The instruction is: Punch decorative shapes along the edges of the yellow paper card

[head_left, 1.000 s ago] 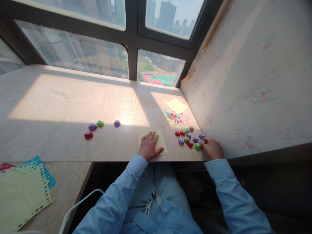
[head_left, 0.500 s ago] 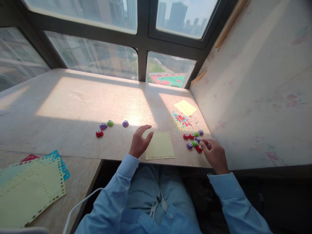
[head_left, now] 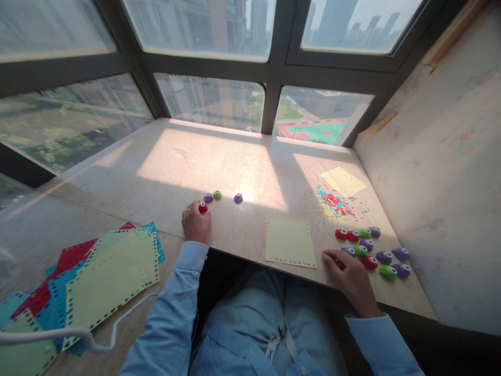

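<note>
In the head view, my left hand [head_left: 196,223] has its thumb and fingers closed around a red craft punch [head_left: 202,207] on the table. Just beyond it sit a purple punch [head_left: 208,197] and a green punch [head_left: 217,195]; another purple punch [head_left: 238,198] stands apart to the right. My right hand [head_left: 350,277] rests near the table's front edge, loosely curled, with nothing visible in it. It lies between a pale yellow sheet [head_left: 290,241], punched along its top and bottom edges, and a group of several craft punches [head_left: 369,262] in red, green and purple.
Red, blue and yellow paper confetti [head_left: 336,203] is scattered at the right, below a yellow paper piece [head_left: 343,181]. Overlapping punched sheets [head_left: 117,261] and a white cable [head_left: 90,339] lie at the left. Windows [head_left: 211,99] line the back; a papered wall [head_left: 450,183] bounds the right.
My left hand has moved left from beside the yellow sheet and closed on the red punch. The right hand has drawn back from the punches toward the sheet. My view has swung left.
</note>
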Demonstrator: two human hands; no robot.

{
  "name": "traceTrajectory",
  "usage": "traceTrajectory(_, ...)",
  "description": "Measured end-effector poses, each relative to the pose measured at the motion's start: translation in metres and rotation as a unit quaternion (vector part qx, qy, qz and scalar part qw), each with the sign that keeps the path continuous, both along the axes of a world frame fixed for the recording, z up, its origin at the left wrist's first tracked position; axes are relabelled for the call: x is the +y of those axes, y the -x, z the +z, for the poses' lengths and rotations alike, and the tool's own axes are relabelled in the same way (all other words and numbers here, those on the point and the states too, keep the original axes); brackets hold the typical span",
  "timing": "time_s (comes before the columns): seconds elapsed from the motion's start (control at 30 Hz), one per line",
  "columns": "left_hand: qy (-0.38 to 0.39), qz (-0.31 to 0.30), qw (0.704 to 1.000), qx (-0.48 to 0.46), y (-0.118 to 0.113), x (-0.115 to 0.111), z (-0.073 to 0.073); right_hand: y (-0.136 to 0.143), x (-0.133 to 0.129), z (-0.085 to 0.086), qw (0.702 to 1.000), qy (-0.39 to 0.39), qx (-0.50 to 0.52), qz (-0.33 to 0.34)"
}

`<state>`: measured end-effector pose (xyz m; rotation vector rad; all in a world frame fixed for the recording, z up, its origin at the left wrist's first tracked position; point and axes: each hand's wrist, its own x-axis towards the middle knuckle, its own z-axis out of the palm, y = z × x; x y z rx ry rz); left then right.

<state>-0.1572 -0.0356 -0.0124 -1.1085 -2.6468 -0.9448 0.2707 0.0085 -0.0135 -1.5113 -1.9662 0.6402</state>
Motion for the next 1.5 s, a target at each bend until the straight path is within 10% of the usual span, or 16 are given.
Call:
traceTrajectory(0.57, -0.003, -0.044, 0.998, 0.049, -0.017, 0.003, 0.009, 0.003, -0.006, -0.005, 1.0, -0.011, -0.016, -0.025)
traceTrajectory(0.77, -0.033, -0.201, 0.976, 0.074, -0.05, 0.032, 0.016, 0.004, -0.008, -0.009, 0.999, -0.028, -0.018, -0.029)
traceTrajectory(1.1, 0.051, -0.186, 0.981, 0.023, -0.056, 0.074, 0.006, 0.006, -0.009, -0.009, 0.999, -0.038, -0.013, -0.036)
traceTrajectory(1.3, -0.022, -0.197, 0.98, 0.016, -0.063, 0.065, 0.005, 0.009, -0.011, -0.004, 0.999, -0.017, 0.001, -0.042)
traceTrajectory(1.5, -0.058, -0.343, 0.936, -0.044, -0.091, 0.031, -0.001, 0.009, -0.01, -0.003, 0.991, 0.075, 0.051, -0.095)
